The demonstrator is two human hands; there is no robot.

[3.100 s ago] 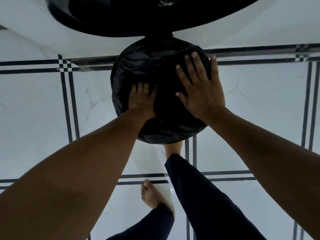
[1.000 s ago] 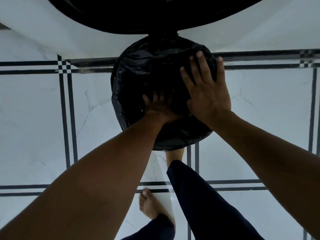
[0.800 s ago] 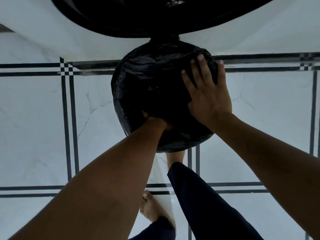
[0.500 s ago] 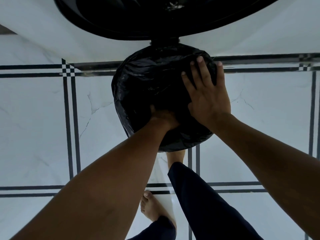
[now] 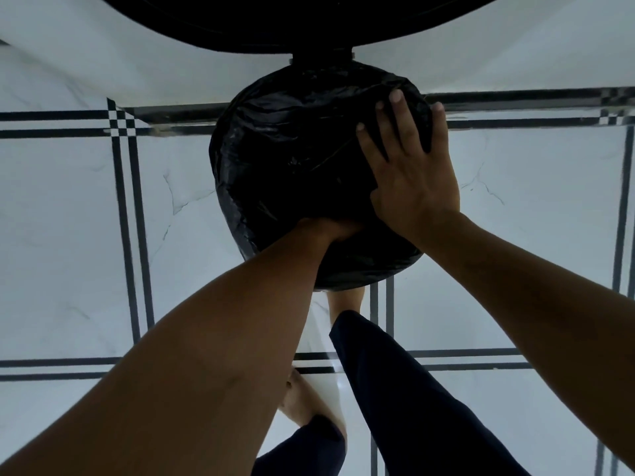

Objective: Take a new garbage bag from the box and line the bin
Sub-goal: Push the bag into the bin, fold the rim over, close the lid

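1. bag (image 5: 295,159), black and crinkly, sits just above the middle of the frame, draped over and into a round bin (image 5: 360,269) that's almost entirely hidden under the plastic.
2. left hand (image 5: 338,228) dives down into the opening at the centre of the frame, only the wrist and heel showing; whether those fingers are spread or curled, i cannot tell, they're buried in the dark.
3. right hand (image 5: 412,173) lies flat on the right side of the rim, fingers straight and fanned out, pressing the film down over the edge, pinching nothing.
4. handling call: this looks like thin, feather-light plastic, soft and slippery, no stiffness at all. it should balloon with trapped air and creep back up unless pushed from inside, and a sharp tug could well tear it.
5. where to take hold: best bet is the loose hem around the rim, a little at a time, folding it over the lip while the palm inside pushes the bottom down.
6. floor (image 5: 68,218), white tile with dark stripes, fills both sides; bare feet (image 5: 309,403) and dark trousers (image 5: 412,407) at lower centre; a big black curved shape (image 5: 309,18) across the top edge, can't say what it is.
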